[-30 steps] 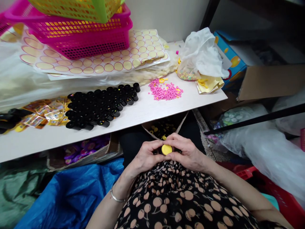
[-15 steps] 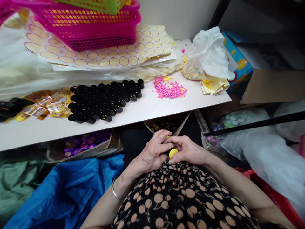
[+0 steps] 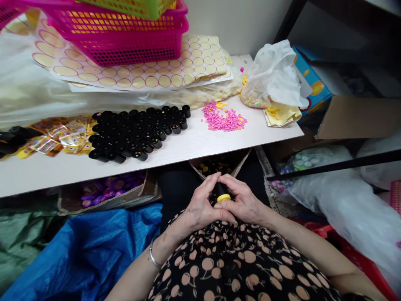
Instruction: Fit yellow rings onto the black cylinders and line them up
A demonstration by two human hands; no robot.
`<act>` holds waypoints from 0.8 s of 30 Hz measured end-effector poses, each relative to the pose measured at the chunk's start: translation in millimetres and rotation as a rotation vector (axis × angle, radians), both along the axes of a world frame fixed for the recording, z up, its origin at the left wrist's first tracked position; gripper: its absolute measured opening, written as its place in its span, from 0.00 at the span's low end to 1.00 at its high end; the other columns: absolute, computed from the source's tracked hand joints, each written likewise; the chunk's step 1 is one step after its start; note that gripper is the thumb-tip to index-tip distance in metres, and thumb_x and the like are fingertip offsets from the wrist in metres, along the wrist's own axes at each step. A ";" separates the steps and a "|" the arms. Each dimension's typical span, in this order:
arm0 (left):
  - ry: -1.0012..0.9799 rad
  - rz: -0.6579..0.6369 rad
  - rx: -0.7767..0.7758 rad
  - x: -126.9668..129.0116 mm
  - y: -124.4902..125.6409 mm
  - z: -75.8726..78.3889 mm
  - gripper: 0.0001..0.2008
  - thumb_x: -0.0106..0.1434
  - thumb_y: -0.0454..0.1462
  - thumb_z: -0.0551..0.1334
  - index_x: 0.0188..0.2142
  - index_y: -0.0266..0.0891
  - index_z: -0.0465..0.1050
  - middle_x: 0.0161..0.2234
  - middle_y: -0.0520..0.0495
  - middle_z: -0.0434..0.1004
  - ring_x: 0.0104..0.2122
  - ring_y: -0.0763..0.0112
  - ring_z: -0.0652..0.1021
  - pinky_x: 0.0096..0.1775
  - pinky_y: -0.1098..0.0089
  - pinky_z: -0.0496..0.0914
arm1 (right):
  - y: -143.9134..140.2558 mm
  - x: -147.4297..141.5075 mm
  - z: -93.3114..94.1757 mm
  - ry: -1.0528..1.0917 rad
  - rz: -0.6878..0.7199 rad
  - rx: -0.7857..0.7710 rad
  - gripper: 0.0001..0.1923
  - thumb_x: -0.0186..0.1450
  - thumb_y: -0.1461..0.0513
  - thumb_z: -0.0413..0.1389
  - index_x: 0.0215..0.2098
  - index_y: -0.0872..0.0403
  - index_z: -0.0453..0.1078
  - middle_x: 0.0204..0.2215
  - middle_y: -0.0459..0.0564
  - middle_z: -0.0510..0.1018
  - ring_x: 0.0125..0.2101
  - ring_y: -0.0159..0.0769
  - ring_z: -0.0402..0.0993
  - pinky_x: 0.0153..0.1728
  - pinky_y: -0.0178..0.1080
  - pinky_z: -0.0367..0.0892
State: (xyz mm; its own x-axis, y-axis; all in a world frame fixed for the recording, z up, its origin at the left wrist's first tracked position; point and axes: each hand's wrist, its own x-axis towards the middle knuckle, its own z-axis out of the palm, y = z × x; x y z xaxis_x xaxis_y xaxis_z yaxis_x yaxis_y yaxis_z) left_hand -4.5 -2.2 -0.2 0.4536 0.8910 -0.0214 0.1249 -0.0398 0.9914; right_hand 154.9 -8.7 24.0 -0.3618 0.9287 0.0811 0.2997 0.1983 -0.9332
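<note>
Just in front of the tabletop (image 3: 175, 147), the fingers (image 3: 209, 183) hide much of the yellow-ended black cylinder (image 3: 222, 193), its far end included. The tabletop's front edge covers part of a carton (image 3: 242, 163), whose small pieces (image 3: 205, 168) are too dim to tell apart. Over the tabletop's back left, the green basket (image 3: 133, 8) is cut off by the view's top edge. Dark shapes (image 3: 6, 144) at the tabletop's left end are blurred and cropped. Right of the tabletop, the inside of the blue box (image 3: 310, 69) is lost in shadow.

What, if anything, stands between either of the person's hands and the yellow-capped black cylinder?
Nothing visible: the right hand holds the yellow-capped black cylinder directly, and the left hand curves around its other side, with no object showing between.
</note>
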 end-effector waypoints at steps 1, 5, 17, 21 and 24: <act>-0.013 -0.006 0.009 -0.6 0.1 0.6 0.53 0.32 0.45 0.74 0.58 0.37 0.57 0.54 0.37 0.62 0.54 0.51 0.66 0.55 0.54 0.61 | -0.4 -0.2 0.3 -0.014 0.001 0.032 0.26 0.55 0.61 0.60 0.51 0.55 0.63 0.41 0.51 0.69 0.43 0.39 0.66 0.44 0.41 0.64; -0.054 0.005 0.039 -0.2 -0.9 1.6 0.50 0.32 0.46 0.73 0.56 0.36 0.60 0.52 0.37 0.64 0.52 0.52 0.67 0.54 0.54 0.63 | -2.7 -1.4 -1.5 -0.037 -0.007 0.089 0.25 0.55 0.62 0.59 0.50 0.55 0.63 0.39 0.52 0.70 0.41 0.39 0.66 0.43 0.42 0.65; -0.191 0.098 0.080 5.4 1.1 -11.3 0.41 0.32 0.46 0.73 0.47 0.34 0.69 0.43 0.40 0.71 0.43 0.57 0.74 0.45 0.61 0.71 | -3.3 -6.3 -7.5 0.026 -0.051 -0.013 0.21 0.55 0.65 0.57 0.48 0.55 0.66 0.36 0.51 0.70 0.37 0.37 0.67 0.40 0.41 0.65; -0.113 0.112 0.038 6.8 3.8 -9.6 0.41 0.32 0.46 0.73 0.48 0.34 0.69 0.44 0.39 0.71 0.44 0.56 0.73 0.43 0.60 0.72 | -4.1 -8.6 -14.4 0.195 -0.115 -0.168 0.20 0.55 0.64 0.58 0.46 0.55 0.68 0.38 0.51 0.71 0.39 0.37 0.68 0.42 0.41 0.66; -0.013 0.043 0.063 2.6 7.9 -6.4 0.46 0.33 0.46 0.73 0.53 0.37 0.65 0.48 0.38 0.68 0.46 0.55 0.72 0.43 0.59 0.72 | -4.1 -8.4 -17.8 0.410 -0.141 -0.347 0.23 0.53 0.63 0.61 0.48 0.53 0.66 0.41 0.50 0.72 0.41 0.37 0.69 0.44 0.41 0.66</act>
State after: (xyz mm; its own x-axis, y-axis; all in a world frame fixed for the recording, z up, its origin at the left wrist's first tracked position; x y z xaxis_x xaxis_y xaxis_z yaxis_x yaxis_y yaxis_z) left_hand -1.9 5.7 -6.6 0.4151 0.9088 0.0411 0.1153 -0.0974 0.9885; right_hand 146.5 -12.8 6.2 -0.2355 0.9631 -0.1303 -0.1001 -0.1574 -0.9824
